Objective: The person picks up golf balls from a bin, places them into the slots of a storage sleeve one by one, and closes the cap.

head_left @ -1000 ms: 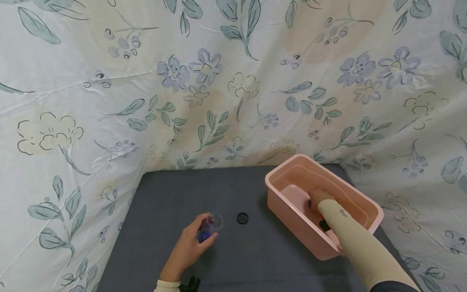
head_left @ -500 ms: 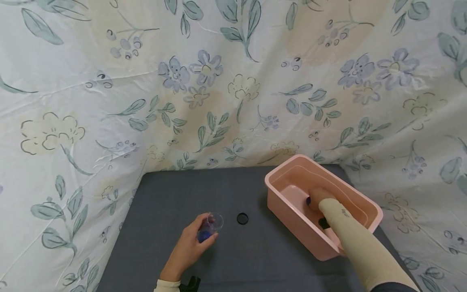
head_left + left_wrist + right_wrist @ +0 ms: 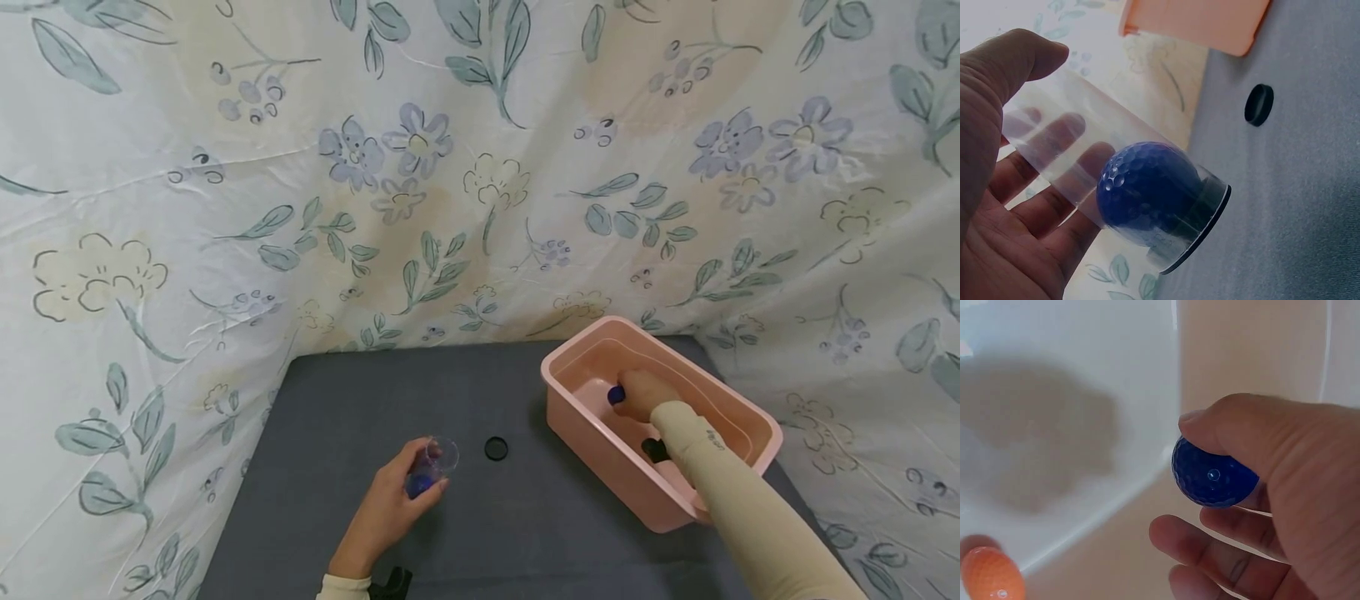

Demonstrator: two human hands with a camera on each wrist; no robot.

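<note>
Head view looks down from above onto the dark grey table [image 3: 465,533]; both wrist views sit close, sharing its rectangular pink plastic tub [image 3: 600,467] [image 3: 1200,22].

The left hand [image 3: 390,504] is resting low in front of the body, its fingers [image 3: 1054,206] curling loosely with the thumb arching over the top. The right arm, in a beige sleeve [image 3: 738,517], is stretching forward, and the right hand [image 3: 641,393] is pinching with thumb and fingers [image 3: 1210,537].
</note>
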